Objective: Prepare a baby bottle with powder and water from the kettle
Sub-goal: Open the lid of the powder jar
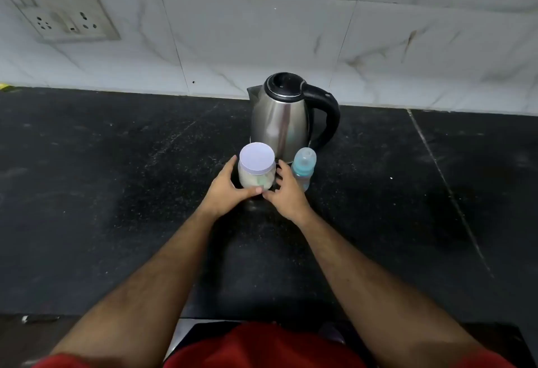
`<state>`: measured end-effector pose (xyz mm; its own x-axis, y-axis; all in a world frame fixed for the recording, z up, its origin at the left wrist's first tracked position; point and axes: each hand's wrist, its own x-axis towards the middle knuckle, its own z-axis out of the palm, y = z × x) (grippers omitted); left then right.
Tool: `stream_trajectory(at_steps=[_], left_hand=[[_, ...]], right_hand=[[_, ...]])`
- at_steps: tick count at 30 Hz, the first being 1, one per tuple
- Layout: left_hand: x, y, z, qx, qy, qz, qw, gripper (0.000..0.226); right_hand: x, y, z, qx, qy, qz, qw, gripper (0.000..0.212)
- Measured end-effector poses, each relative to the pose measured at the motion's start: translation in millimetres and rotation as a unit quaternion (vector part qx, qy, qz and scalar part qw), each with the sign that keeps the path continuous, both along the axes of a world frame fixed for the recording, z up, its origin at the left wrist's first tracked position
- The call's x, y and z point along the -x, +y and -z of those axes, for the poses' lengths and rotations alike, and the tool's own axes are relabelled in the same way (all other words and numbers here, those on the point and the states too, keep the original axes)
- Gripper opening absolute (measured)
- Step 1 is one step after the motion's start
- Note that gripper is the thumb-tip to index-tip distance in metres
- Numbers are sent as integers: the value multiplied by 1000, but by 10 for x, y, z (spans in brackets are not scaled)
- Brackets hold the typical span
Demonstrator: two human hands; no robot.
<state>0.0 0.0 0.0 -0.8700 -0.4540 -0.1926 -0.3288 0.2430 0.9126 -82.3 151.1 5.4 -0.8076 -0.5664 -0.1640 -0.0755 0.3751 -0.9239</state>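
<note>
— So where is everything placed at this moment?

— The powder jar (256, 170) is stood on the black bench (116, 193), just in front of the steel kettle (283, 117), with its pale lid (257, 157) seated on top. The baby bottle (303, 168) is set upright just beside the jar, on its right, with its cap on.

— And the hands?

— The jar is cupped by the left hand (230, 190) — fingers curved round the far side, thumb laid across the near base. The right hand (286, 193) is held at the jar's other flank with fingers loosely spread; whether the jar is actually touched by it cannot be told.

— What step is judged to be in hand?

— Opening the jar, most likely; nothing has yet been put into the bottle, so the task is judged to be at its start.

— How should it be done well?

— The jar's body should be held firmly low down by the left hand while the lid is turned by the right. The jar should be kept level — powder is easily spilled — and the bottle, standing so close, should not be knocked by the right wrist. The lid is best laid aside on the bench, away from the kettle.
</note>
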Motion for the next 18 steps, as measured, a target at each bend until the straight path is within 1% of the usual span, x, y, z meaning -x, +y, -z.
stream_trajectory(at_steps=[2,5,10,14,18], left_hand=[[43,-35,-29,-12,14,25,1000,111],[117,-83,-29,-44,3,46,998,114],[207,-162,0,-68,15,63,996,118],[202,-198,-11,-58,5,72,996,109],[161,-196,-74,-49,1,74,996,101]], right_hand=[[39,-51,-31,-8,-4,5,1000,86],[92,-114,-52,-17,-8,21,1000,79],[120,-190,-45,-42,-10,25,999,79],[118,-207,-29,-54,-10,26,998,80],[96,-192,-59,-41,-33,22,998,81]])
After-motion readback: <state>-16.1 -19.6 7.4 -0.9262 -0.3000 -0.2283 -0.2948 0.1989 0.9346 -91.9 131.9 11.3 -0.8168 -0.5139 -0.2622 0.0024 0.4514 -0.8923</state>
